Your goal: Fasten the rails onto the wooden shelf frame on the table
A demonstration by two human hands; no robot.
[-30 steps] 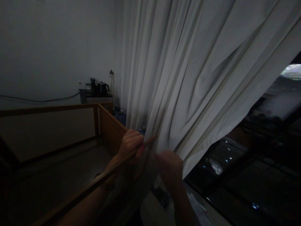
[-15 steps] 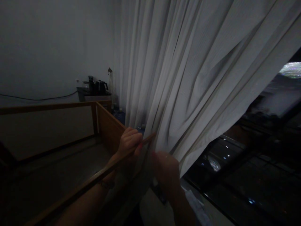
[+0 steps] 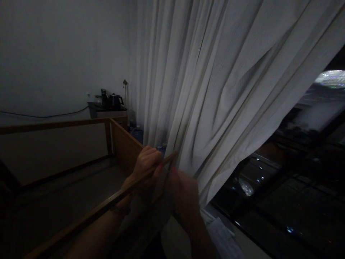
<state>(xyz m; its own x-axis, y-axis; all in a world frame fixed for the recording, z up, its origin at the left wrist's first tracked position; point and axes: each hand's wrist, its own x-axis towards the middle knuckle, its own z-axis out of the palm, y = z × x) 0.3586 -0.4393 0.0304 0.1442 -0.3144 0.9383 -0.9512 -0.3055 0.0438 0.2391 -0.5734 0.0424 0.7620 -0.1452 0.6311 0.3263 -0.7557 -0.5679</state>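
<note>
A pale sheer curtain (image 3: 215,82) hangs in folds and is drawn toward the left, with its lower edge gathered at my hands. My left hand (image 3: 147,163) is curled closed at the corner of a wooden frame rail (image 3: 88,216), pinching the curtain's edge there. Just to its right, my right hand (image 3: 183,194) is closed on the bunched fabric below the folds. The room is dim and fingertips are hard to make out.
The wooden frame (image 3: 124,144) encloses a low dark space at left. A small table with a kettle (image 3: 114,100) stands by the far wall. A dark glass window (image 3: 283,194) with reflections fills the right. Papers (image 3: 223,237) lie on the sill below.
My right hand has slid left and slightly down along the gathered curtain, closer to my left hand. The curtain's lower edge shifted left with it. My left hand stayed at the rail corner.
</note>
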